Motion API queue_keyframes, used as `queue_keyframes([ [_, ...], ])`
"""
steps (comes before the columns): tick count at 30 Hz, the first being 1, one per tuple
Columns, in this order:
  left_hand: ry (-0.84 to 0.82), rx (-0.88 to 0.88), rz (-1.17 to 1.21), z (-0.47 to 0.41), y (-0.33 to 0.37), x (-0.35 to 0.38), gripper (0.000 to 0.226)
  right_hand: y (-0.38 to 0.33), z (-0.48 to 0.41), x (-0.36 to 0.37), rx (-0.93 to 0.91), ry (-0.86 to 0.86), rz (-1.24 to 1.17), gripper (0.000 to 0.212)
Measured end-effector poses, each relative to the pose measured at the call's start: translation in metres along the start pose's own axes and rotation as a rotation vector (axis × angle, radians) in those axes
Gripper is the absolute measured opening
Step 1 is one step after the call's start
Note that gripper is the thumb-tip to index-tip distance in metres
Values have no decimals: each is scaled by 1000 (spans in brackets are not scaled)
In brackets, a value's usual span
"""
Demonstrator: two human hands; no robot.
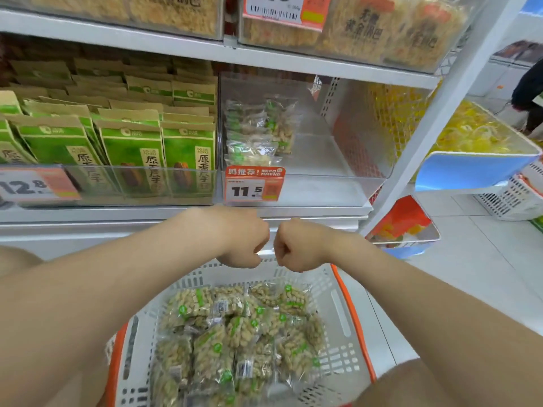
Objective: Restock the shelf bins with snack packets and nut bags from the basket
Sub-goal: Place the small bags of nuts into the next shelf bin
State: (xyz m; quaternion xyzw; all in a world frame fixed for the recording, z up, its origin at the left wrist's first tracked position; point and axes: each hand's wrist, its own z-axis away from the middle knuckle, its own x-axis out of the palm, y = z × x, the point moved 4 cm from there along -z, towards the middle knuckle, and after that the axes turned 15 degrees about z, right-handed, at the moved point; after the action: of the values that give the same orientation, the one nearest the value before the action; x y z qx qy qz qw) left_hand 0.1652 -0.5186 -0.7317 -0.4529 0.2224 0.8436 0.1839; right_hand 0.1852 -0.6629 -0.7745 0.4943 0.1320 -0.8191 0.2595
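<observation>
Both hands are curled into fists, knuckles facing each other and almost touching. The left hand and the right hand hover over the far rim of the basket. No packet shows in either fist. The undersides of the fingers are hidden, so whether they touch the rim cannot be told.

Just below the hands and nearer the person, the white basket with its orange rim holds a loose pile of clear nut bags with green stickers, lying flat and overlapping.

Straight above the hands, beyond the shelf edge, stands a clear bin with an orange price tag reading 11.5 on its front. A small stack of the same clear nut bags, the shelf nut bags, sits against its left wall, up and slightly left of the left hand; bare floor shows across the remainder of the bin.

Up and to the left of the left hand, a second clear bin is packed with upright green snack packets in rows.

On the shelf higher up, clear top bins hold golden snack packs. Well off to the right of the right hand, a blue-fronted bin holds yellow packets.
</observation>
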Motion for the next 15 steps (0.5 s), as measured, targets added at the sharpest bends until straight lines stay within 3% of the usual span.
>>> queue_keyframes([
  [5, -74, -39, -55, -21, 0, 9, 34, -10, -31, 76, -34, -266, 287, 10],
  [7, -75, -44, -65, -28, 2, 11, 29, -24, -42, 100, -44, -307, 280, 18],
  [9, -81, -29, -73, -32, 5, 13, 22, -40, -55, 131, -58, -323, 267, 11],
  [12, -107, -41, -96, -33, 11, 17, 17, -59, -68, 171, -23, -384, 160, 47],
  [15, -120, -49, -100, -30, 11, 18, 14, -69, -74, 194, -38, -475, 88, 22],
])
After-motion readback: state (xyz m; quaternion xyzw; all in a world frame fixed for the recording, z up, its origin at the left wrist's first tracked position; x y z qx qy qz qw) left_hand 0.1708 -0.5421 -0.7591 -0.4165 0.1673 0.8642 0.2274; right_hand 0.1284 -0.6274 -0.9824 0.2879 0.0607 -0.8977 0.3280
